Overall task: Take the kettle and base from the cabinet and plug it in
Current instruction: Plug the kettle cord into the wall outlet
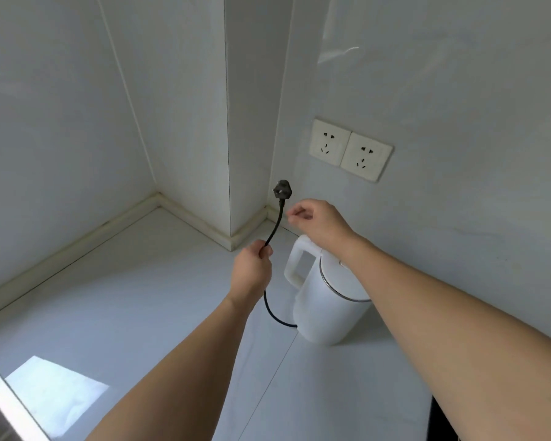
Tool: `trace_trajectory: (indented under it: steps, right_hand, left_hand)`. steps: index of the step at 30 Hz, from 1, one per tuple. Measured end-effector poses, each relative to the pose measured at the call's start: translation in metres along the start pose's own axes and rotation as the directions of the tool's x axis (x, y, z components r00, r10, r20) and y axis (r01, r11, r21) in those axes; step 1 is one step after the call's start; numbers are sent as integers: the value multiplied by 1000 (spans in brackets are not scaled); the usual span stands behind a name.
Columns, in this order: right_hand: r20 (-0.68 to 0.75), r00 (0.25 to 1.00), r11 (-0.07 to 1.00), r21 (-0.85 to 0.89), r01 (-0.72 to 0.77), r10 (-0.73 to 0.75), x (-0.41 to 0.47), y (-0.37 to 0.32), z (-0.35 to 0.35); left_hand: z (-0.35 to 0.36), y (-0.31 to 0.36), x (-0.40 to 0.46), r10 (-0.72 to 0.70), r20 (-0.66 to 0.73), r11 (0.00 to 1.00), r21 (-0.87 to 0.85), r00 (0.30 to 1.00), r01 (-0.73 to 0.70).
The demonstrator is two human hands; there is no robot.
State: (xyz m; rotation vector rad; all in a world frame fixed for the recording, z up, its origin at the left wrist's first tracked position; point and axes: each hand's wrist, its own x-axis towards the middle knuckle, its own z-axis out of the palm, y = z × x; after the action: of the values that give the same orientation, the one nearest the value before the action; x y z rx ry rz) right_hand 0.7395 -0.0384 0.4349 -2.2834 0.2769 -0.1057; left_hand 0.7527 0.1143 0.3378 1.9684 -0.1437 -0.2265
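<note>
A white kettle stands on the pale countertop near the right wall, its handle turned toward the corner; the base under it is hidden. A black cord runs from the kettle's foot up through my left hand, which grips it. The black plug sticks up above that hand, free in the air. My right hand hovers just right of the plug, above the kettle handle, with fingers loosely curled and nothing in them. Two white wall sockets sit on the right wall, above and right of the plug.
A square wall pillar juts out at the corner behind the plug. A pale skirting strip runs along the counter's back edge. A bright patch of light lies at the counter's near left. Something dark shows at the bottom right edge.
</note>
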Motion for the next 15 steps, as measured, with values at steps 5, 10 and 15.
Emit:
trace_trajectory:
  steps: [5,10,15]
  right_hand:
    - [48,988,980,-137,-142,150,15,25,-11]
    - [55,979,932,-321,-167,195,18,42,-23]
    - [32,980,845,-513,-154,198,22,51,-32]
  left_hand:
    - [10,-6,44,29,45,958,-288,999,-15]
    - [27,-1,80,-56,59,859,-507,997,79]
    - [53,16,101,-60,116,811,-573,991,116]
